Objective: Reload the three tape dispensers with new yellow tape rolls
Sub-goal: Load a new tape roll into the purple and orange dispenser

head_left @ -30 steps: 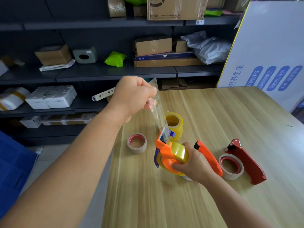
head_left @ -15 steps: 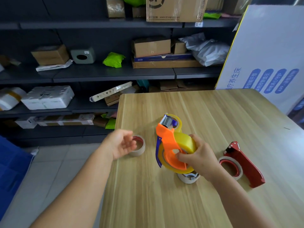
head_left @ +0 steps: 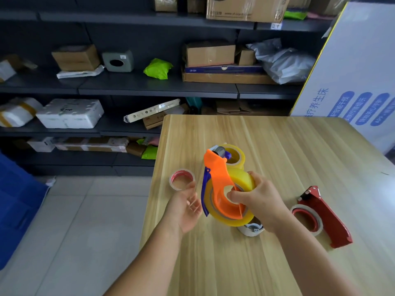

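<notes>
Shelving (head_left: 149, 88) at far left and along the back, dark, loaded with cardboard boxes and white foam packs. Nearer, on the wooden table (head_left: 277, 146) close to its left edge, a nearly spent roll with a red core (head_left: 181, 179), lying flat. Just below it the left hand (head_left: 185, 207) — palm turned up and to the right, fingers loosely spread and relaxed, holding nothing, fingertips near the red-cored roll and just beside the dispenser's blue edge. Forearm angled up from the lower left. Centre: the orange tape dispenser (head_left: 220, 189), raised off the table and tilted, blade end up and away, with a yellow tape roll (head_left: 239, 201) seated in it. Behind it, a second yellow roll (head_left: 235, 155) flat on the table. Right hand (head_left: 259, 201) gripping the orange dispenser and its roll — thumb hooked into the hub, fingers curled over the roll's outer face. Under the wrist, a white spent core (head_left: 252, 229). Farther right, a red dispenser (head_left: 324, 216) on its side with a red-cored roll, well apart from both hands.
</notes>
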### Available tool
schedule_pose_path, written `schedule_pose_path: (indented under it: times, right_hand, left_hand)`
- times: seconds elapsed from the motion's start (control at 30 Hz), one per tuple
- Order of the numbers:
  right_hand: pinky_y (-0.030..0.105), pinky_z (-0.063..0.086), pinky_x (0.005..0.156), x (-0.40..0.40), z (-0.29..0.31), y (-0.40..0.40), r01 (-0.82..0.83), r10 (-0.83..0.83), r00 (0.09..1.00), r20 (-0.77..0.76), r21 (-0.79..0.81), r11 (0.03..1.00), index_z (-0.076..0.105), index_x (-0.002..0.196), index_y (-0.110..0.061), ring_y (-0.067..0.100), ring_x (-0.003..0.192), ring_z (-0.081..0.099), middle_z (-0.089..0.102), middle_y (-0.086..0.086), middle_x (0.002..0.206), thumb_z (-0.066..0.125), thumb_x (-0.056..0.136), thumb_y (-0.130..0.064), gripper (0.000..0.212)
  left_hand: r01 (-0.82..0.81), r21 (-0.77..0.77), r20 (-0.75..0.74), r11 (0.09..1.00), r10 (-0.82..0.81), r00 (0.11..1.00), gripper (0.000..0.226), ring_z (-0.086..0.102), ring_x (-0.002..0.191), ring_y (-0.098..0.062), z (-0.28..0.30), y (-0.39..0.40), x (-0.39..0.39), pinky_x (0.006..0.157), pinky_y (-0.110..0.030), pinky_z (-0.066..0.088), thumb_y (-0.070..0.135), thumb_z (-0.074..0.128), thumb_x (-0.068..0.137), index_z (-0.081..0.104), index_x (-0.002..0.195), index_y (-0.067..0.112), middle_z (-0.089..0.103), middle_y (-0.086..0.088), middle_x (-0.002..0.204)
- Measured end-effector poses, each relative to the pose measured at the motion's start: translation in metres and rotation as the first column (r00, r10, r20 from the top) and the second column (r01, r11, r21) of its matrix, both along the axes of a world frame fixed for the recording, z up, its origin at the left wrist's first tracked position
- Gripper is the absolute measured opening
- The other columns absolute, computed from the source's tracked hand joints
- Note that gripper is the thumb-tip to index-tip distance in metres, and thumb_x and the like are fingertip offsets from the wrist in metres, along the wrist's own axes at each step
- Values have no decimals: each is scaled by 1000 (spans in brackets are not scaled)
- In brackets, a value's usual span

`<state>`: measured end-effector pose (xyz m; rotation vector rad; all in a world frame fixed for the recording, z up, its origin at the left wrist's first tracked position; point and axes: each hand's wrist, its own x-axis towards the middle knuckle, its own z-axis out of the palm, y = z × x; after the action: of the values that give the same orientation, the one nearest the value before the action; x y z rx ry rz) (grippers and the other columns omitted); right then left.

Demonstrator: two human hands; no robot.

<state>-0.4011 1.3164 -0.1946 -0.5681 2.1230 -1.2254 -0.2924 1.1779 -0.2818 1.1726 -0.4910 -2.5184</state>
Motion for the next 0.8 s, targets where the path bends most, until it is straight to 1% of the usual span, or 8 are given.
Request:
schedule_pose_path:
  times: [0.1,0.23,0.43,0.53,0.6,0.67,0.73,0.8]
  right_hand:
    - [19,48,48,3,1,-4,1,-1,1000,7,25,1000,61,89,-17,8,54,59,64,-1,67,79,69,-12,27]
    - [23,49,51,8,2,-7,26,-28,999,38,28,999,61,87,-17,11,57,60,64,0,69,79,68,-12,27]
    - [34,53,65,10,4,-10,79,-83,994,73,55,995,61,89,-16,19,66,62,67,7,78,81,67,-16,30]
    - [36,54,67,10,3,-11,100,-106,991,85,69,993,62,90,-14,21,66,62,68,9,78,81,66,-18,31]
    - [35,54,66,10,3,-11,109,-116,989,92,81,991,62,90,-13,21,67,63,69,11,80,82,65,-19,32]
    - [33,52,64,11,1,-11,114,-123,987,101,95,989,62,91,-13,21,68,62,68,10,81,82,66,-19,32]
    - [33,52,64,11,1,-11,117,-129,985,113,108,987,62,92,-12,21,70,63,68,10,82,82,66,-20,34]
    - [37,54,69,10,2,-12,120,-134,985,108,128,985,62,92,-12,24,75,65,69,11,85,83,65,-22,36]
  left_hand:
    - [65,9,-28,998,-65,997,23,60,94,-19,0,13,3,80,-31,52,15,70,84,69,105,6,63,-7,93]
    - [149,-9,-94,989,-150,984,47,54,123,-19,-2,22,6,109,-38,40,25,73,74,69,118,10,64,-7,125]
    - [96,-83,-90,992,-104,991,49,44,123,-16,-2,39,11,107,-39,30,58,51,87,63,122,26,59,2,128]
    - [78,-162,-56,984,-88,995,45,43,124,-16,-2,45,15,109,-39,29,54,39,96,62,121,25,61,4,126]
    - [126,-367,86,922,-101,991,35,51,116,-9,-5,46,17,98,-31,36,41,37,102,62,117,22,64,4,121]
    - [186,-567,206,802,-81,975,30,55,113,-5,-10,44,20,94,-25,36,38,40,102,60,116,22,64,3,120]
    - [226,-695,220,683,-98,971,33,59,110,-10,-9,42,25,89,-22,41,36,38,102,65,108,18,65,-1,115]
    - [293,-741,246,604,-163,956,42,61,108,-12,-5,40,30,85,-17,42,35,32,103,69,104,15,70,-1,108]
